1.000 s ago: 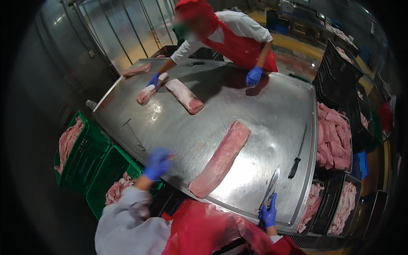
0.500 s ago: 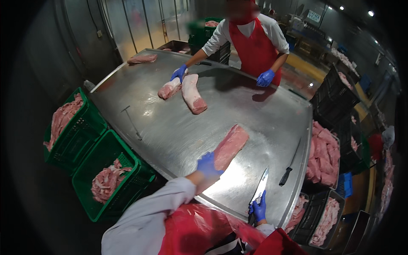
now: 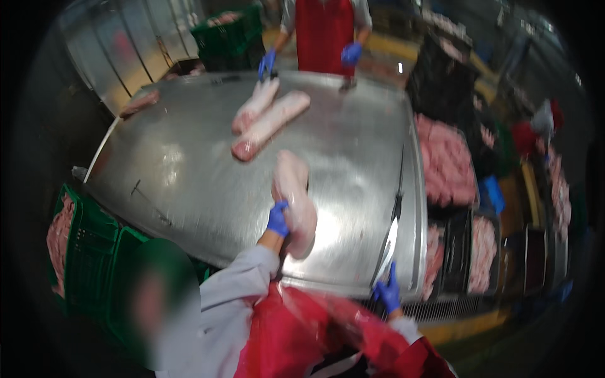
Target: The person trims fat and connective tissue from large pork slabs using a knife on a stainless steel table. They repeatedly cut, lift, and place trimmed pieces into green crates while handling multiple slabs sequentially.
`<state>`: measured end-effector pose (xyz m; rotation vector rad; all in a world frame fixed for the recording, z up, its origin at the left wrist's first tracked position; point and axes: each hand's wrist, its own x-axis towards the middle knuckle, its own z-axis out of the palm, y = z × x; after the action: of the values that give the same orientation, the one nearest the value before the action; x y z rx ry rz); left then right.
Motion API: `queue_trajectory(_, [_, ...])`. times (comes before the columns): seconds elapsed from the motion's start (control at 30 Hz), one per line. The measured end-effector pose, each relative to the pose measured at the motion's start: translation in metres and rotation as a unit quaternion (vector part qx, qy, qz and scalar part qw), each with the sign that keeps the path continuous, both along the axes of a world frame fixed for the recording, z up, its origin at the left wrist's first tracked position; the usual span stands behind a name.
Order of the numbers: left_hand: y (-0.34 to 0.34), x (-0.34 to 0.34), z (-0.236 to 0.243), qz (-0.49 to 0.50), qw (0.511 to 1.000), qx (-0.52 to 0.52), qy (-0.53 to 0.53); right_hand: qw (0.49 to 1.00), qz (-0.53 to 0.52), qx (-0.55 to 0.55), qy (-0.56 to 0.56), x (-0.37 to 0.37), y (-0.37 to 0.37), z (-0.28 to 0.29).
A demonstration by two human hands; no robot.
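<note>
Gloved in blue, my left hand [image 3: 277,219] grips the left edge of a long piece of pork loin [image 3: 296,205], close to its near end. The loin lies on the steel table [image 3: 189,195] with a pale, fatty surface up. To the right, near the table's front edge, my right hand [image 3: 387,292] is closed round the handle of a knife [image 3: 388,249]; its blade points away from me. Just beyond its tip, another knife [image 3: 398,198] with a black handle lies along the right side of the table.
Two more loins [image 3: 271,126] lie at the far side, where a co-worker's gloved hand [image 3: 267,63] reaches to one. A thin T-shaped metal tool [image 3: 149,203] rests at left. Green crates [image 3: 94,258] flank the left edge; meat-filled bins [image 3: 444,160] stand right.
The loin has been turned: its red side was up, now its pale side. My left hand has shifted to its left edge. The co-worker's hand has drawn back along a far loin. My view has swung.
</note>
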<state>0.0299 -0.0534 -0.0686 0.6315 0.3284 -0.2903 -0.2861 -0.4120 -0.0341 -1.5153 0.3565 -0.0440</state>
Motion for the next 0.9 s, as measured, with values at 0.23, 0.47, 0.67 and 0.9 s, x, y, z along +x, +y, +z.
queue_trajectory(0.23, [0.015, -0.109, 0.004, -0.317, 0.863, 0.394, -0.023, 0.994, -0.048, -0.061, 0.071, 0.014, -0.010, 0.037])
queue_trajectory(0.47, [-0.068, -0.092, 0.072, -0.190, 0.531, 0.633, -0.531, 0.992, -0.099, -0.024, 0.069, 0.012, -0.010, 0.029])
queue_trajectory(0.67, [-0.179, -0.065, 0.075, -0.215, 0.414, 0.623, -0.627, 0.989, -0.101, -0.047, 0.096, 0.019, -0.005, 0.026])
queue_trajectory(0.9, [-0.203, -0.029, 0.030, -0.310, 0.468, 0.647, -0.517, 0.989, -0.106, -0.091, 0.054, 0.018, -0.002, 0.022])
